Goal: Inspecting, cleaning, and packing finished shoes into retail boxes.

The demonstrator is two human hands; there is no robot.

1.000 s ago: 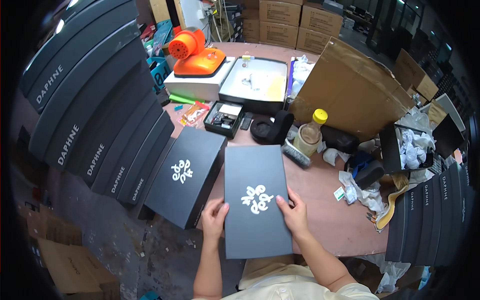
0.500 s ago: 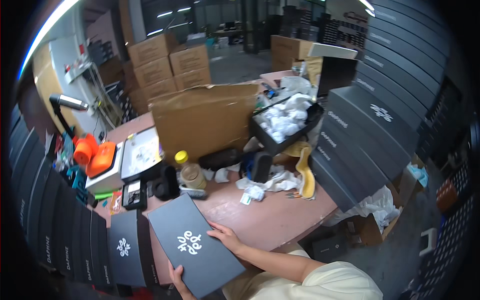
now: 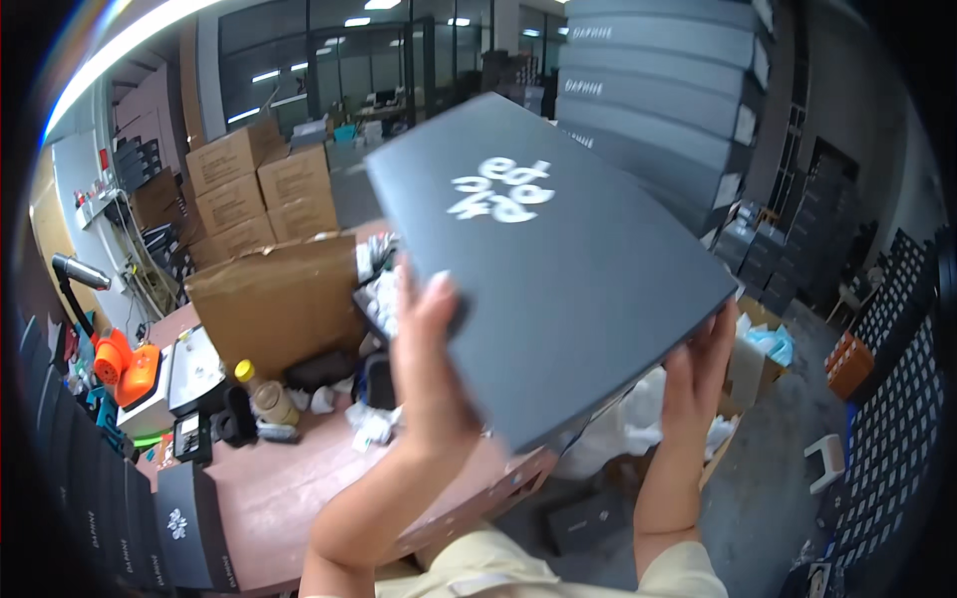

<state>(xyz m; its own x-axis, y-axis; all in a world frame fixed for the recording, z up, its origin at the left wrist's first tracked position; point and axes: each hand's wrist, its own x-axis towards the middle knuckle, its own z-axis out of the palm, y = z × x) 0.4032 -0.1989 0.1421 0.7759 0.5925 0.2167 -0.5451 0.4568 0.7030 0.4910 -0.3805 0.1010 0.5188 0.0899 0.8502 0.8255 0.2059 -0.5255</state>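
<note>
A flat dark grey box (image 3: 558, 269) with a white emblem is held up in the air, tilted, between both hands. The left hand (image 3: 431, 349) grips its near-left edge; the fingers (image 3: 424, 299) lie clamped against the underside, their tips hidden behind the box. The right hand (image 3: 703, 364) supports the lower right corner, fingers wrapped on the edge, only partly visible. The box blocks much of the scene behind it. Below the left fingers lies the reddish counter (image 3: 299, 488), cluttered; small items there are hard to make out. A cardboard sheet (image 3: 279, 299) stands to the left of the left fingers. Stacked grey boxes (image 3: 678, 90) rise above the right fingers, cut off at the top.
</note>
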